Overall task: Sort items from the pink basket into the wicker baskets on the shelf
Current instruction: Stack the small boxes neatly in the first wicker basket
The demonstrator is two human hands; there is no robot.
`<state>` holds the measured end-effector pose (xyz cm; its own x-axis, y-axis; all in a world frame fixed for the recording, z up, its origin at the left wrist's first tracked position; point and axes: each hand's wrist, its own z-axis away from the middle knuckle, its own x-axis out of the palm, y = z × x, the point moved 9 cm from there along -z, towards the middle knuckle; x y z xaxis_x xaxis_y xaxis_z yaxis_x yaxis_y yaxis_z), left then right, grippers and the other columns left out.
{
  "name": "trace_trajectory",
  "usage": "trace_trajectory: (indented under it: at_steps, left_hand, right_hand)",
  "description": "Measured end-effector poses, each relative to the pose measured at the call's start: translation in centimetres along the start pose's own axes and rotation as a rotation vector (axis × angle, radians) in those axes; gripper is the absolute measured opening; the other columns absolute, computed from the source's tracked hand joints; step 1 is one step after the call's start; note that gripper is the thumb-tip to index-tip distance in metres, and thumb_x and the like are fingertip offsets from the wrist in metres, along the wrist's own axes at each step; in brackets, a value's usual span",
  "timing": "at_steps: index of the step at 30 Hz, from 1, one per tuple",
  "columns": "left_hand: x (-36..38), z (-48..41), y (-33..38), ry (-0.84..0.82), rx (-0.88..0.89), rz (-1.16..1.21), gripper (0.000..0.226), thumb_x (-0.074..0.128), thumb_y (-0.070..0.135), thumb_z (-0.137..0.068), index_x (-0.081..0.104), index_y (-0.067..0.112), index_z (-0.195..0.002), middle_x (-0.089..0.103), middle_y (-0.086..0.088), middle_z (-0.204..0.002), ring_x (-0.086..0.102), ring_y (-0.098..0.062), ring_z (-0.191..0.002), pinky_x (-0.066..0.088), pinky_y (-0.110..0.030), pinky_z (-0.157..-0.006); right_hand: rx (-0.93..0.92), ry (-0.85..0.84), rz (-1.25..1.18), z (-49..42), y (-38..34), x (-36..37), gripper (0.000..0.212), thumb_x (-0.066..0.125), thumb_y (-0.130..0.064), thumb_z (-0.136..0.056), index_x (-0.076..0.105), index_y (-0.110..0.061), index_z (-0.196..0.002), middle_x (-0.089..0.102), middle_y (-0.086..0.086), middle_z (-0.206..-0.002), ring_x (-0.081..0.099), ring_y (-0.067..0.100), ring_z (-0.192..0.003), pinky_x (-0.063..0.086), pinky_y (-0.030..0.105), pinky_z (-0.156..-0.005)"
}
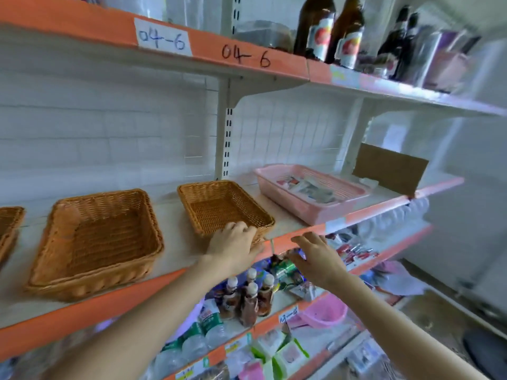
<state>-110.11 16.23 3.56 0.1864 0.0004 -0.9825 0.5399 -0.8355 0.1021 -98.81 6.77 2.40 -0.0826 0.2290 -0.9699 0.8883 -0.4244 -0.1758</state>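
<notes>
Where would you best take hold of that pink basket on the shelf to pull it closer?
Probably by the lip at its near end, coming from the shelf's front. The pink basket is shallow with a rim all round, and that end sits by the shelf edge, so fingers can hook over it, clear of the packets inside.

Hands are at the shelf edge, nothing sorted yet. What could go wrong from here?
1. The left hand grips the front rim of the rightmost wicker basket, near the shelf lip; a pull could drag it off.
2. The pink basket also sits close to the lip; the empty right hand, reaching in, might nudge it off.
</notes>
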Motion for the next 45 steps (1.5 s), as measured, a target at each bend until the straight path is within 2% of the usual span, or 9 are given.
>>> trace_trajectory:
  at_steps: [3,7,11,16,23,27,37,42,45]
  left_hand:
    - [1.0,-2.2,3.0,-0.017,0.063,-0.002,0.050,0.032,0.047,-0.098,0.040,0.017,-0.137,0.044,-0.007,-0.135,0.038,-0.028,-0.126,0.037,-0.039,-0.097]
    - [1.8,-5.4,6.6,-0.029,0.138,0.006,0.050,0.033,0.045,-0.098,0.041,0.013,-0.136,0.043,-0.010,-0.137,0.037,-0.028,-0.128,0.038,-0.038,-0.100]
    - [2.2,-9.5,9.0,-0.009,0.207,0.021,0.051,0.035,0.046,-0.097,0.039,0.017,-0.138,0.044,-0.007,-0.137,0.038,-0.025,-0.128,0.035,-0.035,-0.101]
    - [1.4,-15.8,9.9,0.033,0.234,0.062,0.053,0.033,0.048,-0.097,0.034,0.020,-0.142,0.036,-0.004,-0.144,0.029,-0.023,-0.134,0.032,-0.037,-0.105]
    - [0.8,-24.0,8.6,0.076,0.168,0.015,0.050,0.035,0.046,-0.097,0.037,0.019,-0.139,0.042,-0.007,-0.138,0.036,-0.026,-0.128,0.035,-0.038,-0.100]
    - [1.1,-27.4,8.0,0.062,0.141,0.023,0.051,0.034,0.046,-0.098,0.033,0.021,-0.142,0.042,-0.006,-0.138,0.039,-0.025,-0.126,0.036,-0.038,-0.100]
    - [3.3,-32.9,7.2,0.048,0.020,0.026,0.050,0.035,0.044,-0.098,0.038,0.017,-0.140,0.043,-0.005,-0.139,0.039,-0.024,-0.127,0.038,-0.038,-0.101]
    - [4.2,-34.4,5.5,0.068,-0.115,0.052,0.047,0.036,0.044,-0.097,0.042,0.020,-0.138,0.043,-0.002,-0.141,0.041,-0.022,-0.126,0.039,-0.040,-0.103]
    - [5.0,-34.6,4.4,0.042,-0.209,0.046,0.048,0.034,0.045,-0.098,0.043,0.018,-0.137,0.043,-0.003,-0.140,0.041,-0.022,-0.126,0.038,-0.040,-0.103]
  right_hand:
    - [0.069,0.007,-0.002,0.9,3.8,-0.2,0.050,0.037,-0.042,-0.091,0.049,-0.013,-0.130,0.048,0.012,-0.128,0.042,0.032,-0.121,0.038,0.034,-0.096]
    - [0.153,-0.001,0.018,1.3,8.3,-0.2,0.045,0.046,-0.033,-0.094,0.043,-0.016,-0.135,0.044,0.009,-0.133,0.040,0.029,-0.123,0.036,0.033,-0.098]
    - [0.185,0.000,0.030,0.2,12.3,-0.7,0.042,0.046,-0.033,-0.094,0.044,-0.018,-0.133,0.045,0.007,-0.134,0.042,0.028,-0.122,0.038,0.035,-0.100]
    - [0.195,0.081,0.010,-5.1,15.9,-3.9,0.045,0.044,-0.032,-0.096,0.039,-0.017,-0.138,0.041,0.007,-0.138,0.038,0.027,-0.126,0.034,0.036,-0.102]
    - [0.097,0.145,-0.001,-15.0,17.7,-6.9,0.041,0.046,-0.026,-0.095,0.045,-0.015,-0.134,0.043,0.008,-0.137,0.037,0.026,-0.127,0.031,0.036,-0.104]
    - [0.089,0.137,0.002,-19.1,18.9,-6.5,0.041,0.045,-0.031,-0.095,0.045,-0.020,-0.134,0.043,0.006,-0.137,0.041,0.025,-0.125,0.036,0.037,-0.101]
    - [-0.049,0.023,-0.043,-25.8,21.3,-4.4,0.043,0.044,-0.029,-0.096,0.042,-0.017,-0.137,0.043,0.010,-0.137,0.039,0.028,-0.125,0.037,0.039,-0.100]
    - [-0.149,-0.039,-0.038,-30.5,21.9,-3.3,0.043,0.045,-0.027,-0.095,0.043,-0.016,-0.136,0.045,0.011,-0.136,0.037,0.029,-0.127,0.031,0.036,-0.103]
    - [-0.194,-0.079,-0.025,-33.2,21.6,-2.7,0.043,0.044,-0.025,-0.095,0.042,-0.015,-0.136,0.045,0.012,-0.136,0.036,0.030,-0.128,0.033,0.038,-0.103]
